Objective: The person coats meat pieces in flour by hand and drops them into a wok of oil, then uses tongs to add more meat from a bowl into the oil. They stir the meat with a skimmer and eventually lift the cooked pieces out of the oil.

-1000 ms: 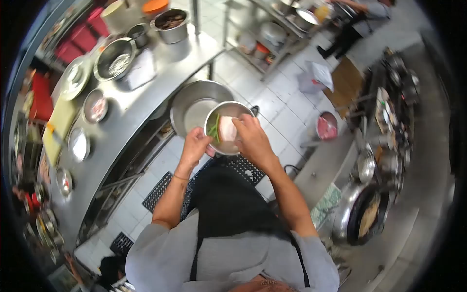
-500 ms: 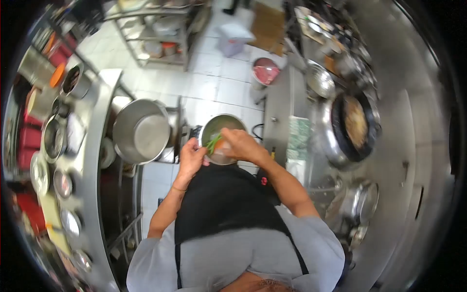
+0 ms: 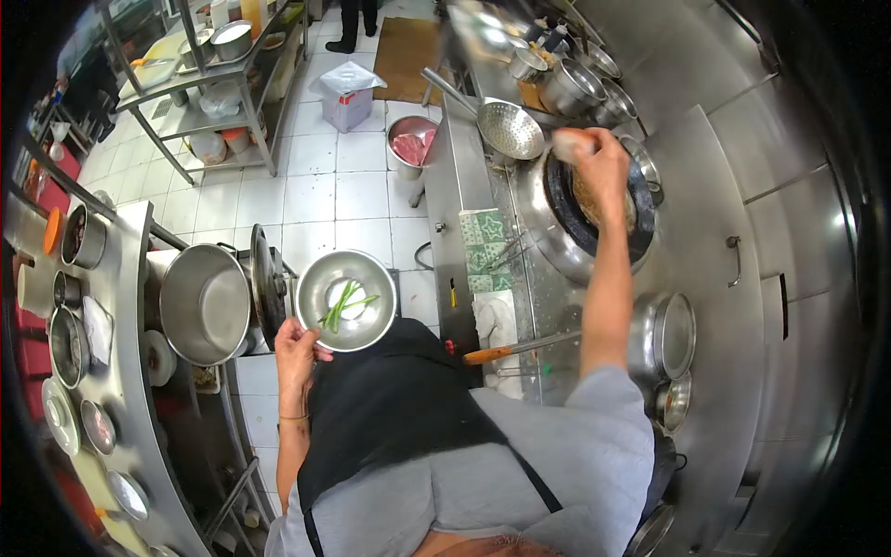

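One pale lump (image 3: 564,141) sits clenched in the right hand (image 3: 601,162) above the wok (image 3: 561,212), seemingly not yet dropped. Green stalks (image 3: 342,304) lie in the bowl (image 3: 320,278), gripped at its rim by the left hand (image 3: 295,351).

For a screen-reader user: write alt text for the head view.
Seen from above in a steel kitchen, a person's left hand holds a steel bowl of green stems, while the right hand holds a pale piece over a dark wok.
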`<act>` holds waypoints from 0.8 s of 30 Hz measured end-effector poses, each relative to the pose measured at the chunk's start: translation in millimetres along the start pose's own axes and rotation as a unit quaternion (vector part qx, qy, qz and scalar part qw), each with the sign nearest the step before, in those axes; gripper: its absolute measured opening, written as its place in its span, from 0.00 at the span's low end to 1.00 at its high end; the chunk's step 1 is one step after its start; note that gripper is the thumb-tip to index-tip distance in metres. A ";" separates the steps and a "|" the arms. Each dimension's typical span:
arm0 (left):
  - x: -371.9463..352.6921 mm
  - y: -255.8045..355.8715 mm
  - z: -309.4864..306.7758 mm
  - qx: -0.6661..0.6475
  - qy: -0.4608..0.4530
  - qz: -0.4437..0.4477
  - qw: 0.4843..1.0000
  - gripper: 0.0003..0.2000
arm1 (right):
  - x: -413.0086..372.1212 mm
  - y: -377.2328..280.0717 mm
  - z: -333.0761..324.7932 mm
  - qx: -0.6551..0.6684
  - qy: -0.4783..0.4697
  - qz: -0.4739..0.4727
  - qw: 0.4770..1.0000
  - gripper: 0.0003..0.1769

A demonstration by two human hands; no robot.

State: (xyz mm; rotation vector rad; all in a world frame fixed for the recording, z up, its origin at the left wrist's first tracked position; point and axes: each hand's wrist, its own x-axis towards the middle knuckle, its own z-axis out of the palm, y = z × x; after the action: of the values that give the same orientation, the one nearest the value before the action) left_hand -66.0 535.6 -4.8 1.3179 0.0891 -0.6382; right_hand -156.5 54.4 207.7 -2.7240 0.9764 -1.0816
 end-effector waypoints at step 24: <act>-21.0 12.5 -191.4 -0.272 0.423 0.124 0.855 0.04 | -89.9 -99.1 153.0 0.362 -0.245 0.004 0.899 0.14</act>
State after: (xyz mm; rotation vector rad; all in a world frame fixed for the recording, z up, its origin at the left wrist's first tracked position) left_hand -21.9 720.6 -37.6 0.9383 0.7533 0.2312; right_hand -56.1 158.5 64.8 -2.1732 0.3866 -0.5329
